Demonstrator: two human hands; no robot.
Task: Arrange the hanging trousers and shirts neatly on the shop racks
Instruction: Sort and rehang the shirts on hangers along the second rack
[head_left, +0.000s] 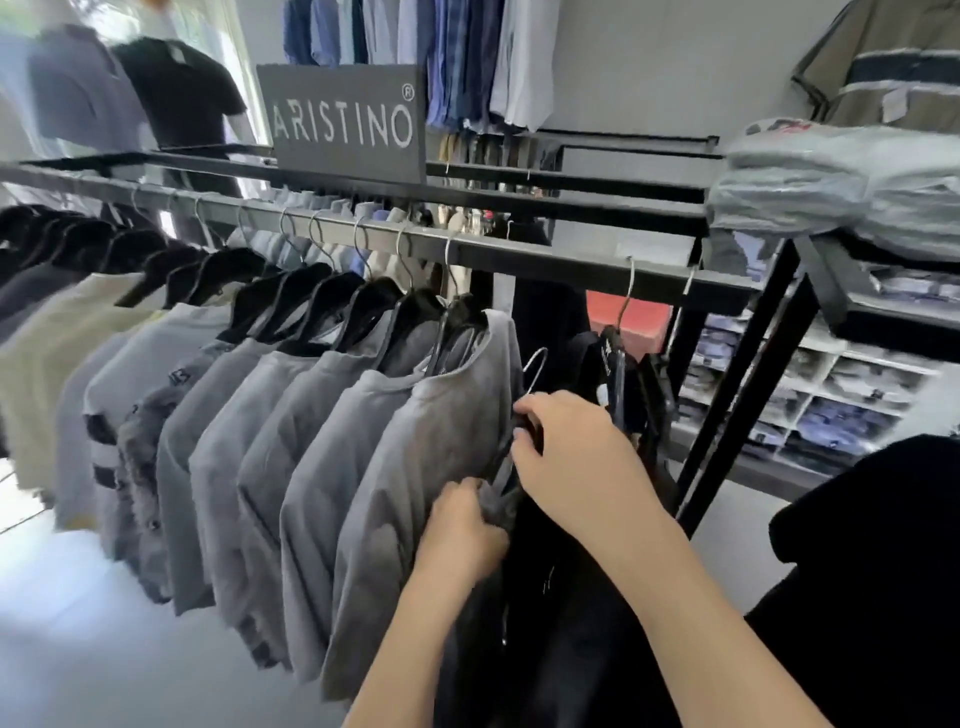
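Your right hand (566, 457) grips the loose hanger (527, 405), your left hand (462, 525) pinches its dark garment (545, 597), and the rail (467, 249) gap lies at twelve o'clock.

- The wall (649, 67) at the back is plain pale grey.
- The floor (67, 623) is smooth, pale and glossy, catching a soft sheen.
- Bright daylight comes from a window (228, 62) at the upper left, behind two dressed mannequins (176, 93).
- A dark grey sign (343, 122) reading "ARISTINO" stands on the black metal frame.
- On the right, a white cubby shelf (810, 395) holds folded, bagged stock.
- A red-orange box (631, 317) sits low behind the frame.
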